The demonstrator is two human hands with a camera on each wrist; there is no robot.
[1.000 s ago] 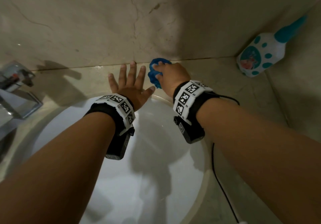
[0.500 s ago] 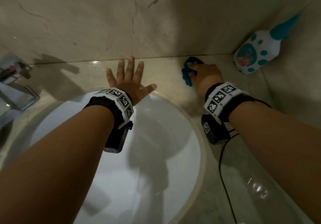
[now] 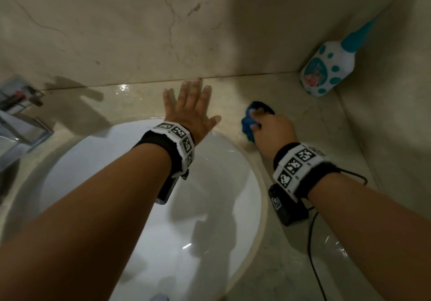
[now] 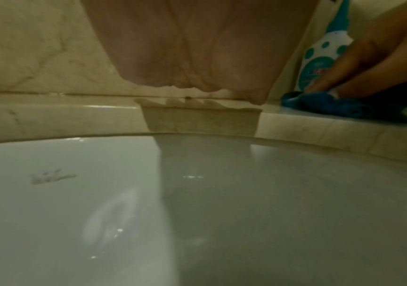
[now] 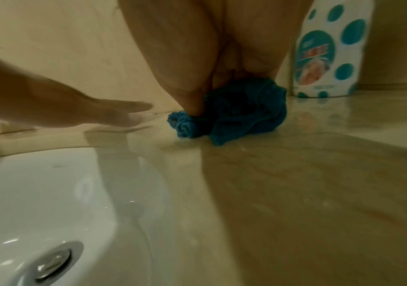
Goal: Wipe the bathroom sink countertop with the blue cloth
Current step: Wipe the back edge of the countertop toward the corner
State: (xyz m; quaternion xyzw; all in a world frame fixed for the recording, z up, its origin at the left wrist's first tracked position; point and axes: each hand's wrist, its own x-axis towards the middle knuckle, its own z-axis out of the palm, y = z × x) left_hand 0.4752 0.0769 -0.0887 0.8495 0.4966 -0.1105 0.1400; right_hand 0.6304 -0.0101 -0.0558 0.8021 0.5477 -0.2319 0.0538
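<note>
Dim, warm light throughout; in the head view small glare spots sit on the glossy beige marble table [image 3: 130, 95] and the white round ceramic basin [image 3: 210, 184] carries soft arm shadows; the frame bows at its edges; both wrist views are grainy and soft, the crumpled blue cloth [image 5: 241, 110] dark, the nearest skin blurred.

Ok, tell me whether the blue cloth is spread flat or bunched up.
Bunched up. The blue cloth sits as a crumpled wad on the countertop, with folds bulging out from under the right hand that grips it.
</note>
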